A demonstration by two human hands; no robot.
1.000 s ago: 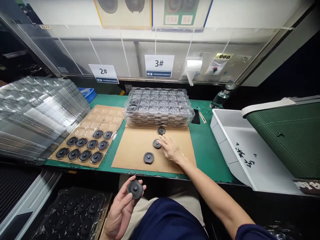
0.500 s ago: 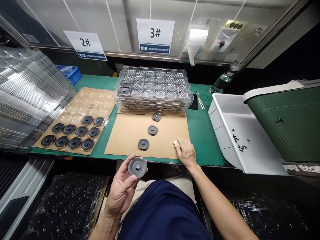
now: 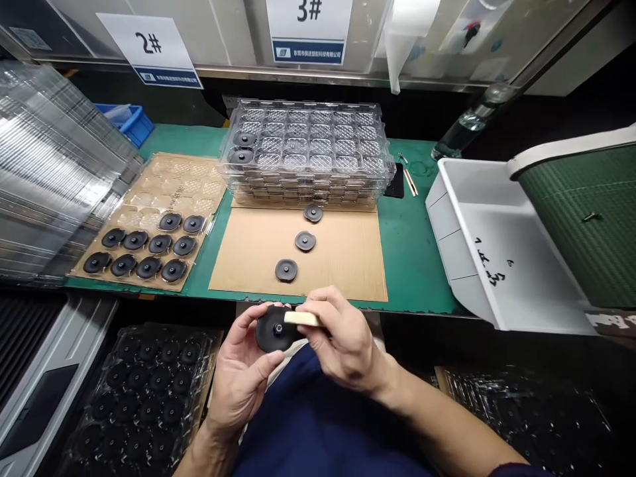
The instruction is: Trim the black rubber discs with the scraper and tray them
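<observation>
The left hand (image 3: 242,374) holds a disc (image 3: 271,332) and the right hand (image 3: 348,339) pinches a block (image 3: 301,318) over the disc's right side.

Blk disc (image 3: 268,331), pale-yel block (image 3: 301,318), brn cardboard (image 3: 342,258), grn tabletop (image 3: 410,278), wht bin (image 3: 460,228) w/ blk marks (image 3: 489,266)
</observation>
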